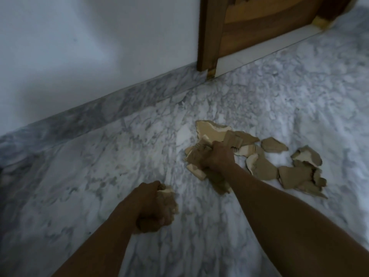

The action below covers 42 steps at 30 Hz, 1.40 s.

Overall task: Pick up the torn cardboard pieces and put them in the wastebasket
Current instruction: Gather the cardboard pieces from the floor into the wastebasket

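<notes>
Several torn brown cardboard pieces [295, 172] lie scattered on the marble floor [259, 92], right of centre. My right hand [217, 156] grips a bunch of cardboard pieces [196, 156] at the left side of that pile; pieces stick out above and below the fist. Lower and to the left, my left hand [153, 206] holds a small wad of cardboard scraps [167, 194] in its curled fingers, close above the floor. No wastebasket is in view.
A white wall [89, 47] with a marble skirting [119, 104] runs along the left and back. A wooden door [259, 23] in its frame stands at the top right, above a white threshold strip [265, 50].
</notes>
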Each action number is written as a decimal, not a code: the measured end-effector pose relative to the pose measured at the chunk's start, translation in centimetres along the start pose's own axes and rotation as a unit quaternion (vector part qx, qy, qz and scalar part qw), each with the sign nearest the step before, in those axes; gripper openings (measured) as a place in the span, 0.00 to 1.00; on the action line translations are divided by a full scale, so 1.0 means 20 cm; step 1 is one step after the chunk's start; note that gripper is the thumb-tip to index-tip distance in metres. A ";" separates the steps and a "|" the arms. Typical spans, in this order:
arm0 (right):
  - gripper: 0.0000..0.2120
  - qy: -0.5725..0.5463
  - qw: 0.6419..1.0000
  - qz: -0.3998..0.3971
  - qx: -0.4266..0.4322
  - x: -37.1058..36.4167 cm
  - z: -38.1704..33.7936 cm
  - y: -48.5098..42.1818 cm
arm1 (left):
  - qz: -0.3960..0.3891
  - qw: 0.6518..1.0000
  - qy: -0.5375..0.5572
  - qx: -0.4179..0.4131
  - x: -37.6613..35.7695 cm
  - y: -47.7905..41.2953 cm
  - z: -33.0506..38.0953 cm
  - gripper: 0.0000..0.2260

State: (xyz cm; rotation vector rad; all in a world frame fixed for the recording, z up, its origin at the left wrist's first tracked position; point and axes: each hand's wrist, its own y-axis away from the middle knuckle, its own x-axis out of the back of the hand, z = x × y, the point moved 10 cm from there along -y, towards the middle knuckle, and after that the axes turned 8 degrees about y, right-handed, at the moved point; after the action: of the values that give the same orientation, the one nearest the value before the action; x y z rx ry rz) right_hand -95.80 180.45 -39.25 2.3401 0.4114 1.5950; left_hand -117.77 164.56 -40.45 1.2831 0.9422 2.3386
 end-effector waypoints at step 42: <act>0.23 -0.641 0.655 0.370 -0.151 2.30 3.25 2.78 | -0.288 0.852 0.178 -0.400 -1.55 1.88 4.39 0.28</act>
State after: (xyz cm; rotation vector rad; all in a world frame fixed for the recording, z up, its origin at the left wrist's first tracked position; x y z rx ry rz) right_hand -14.74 142.49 -1.48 2.7061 -1.1211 -0.2508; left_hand -25.90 154.95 -0.96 0.1940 0.2680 2.0954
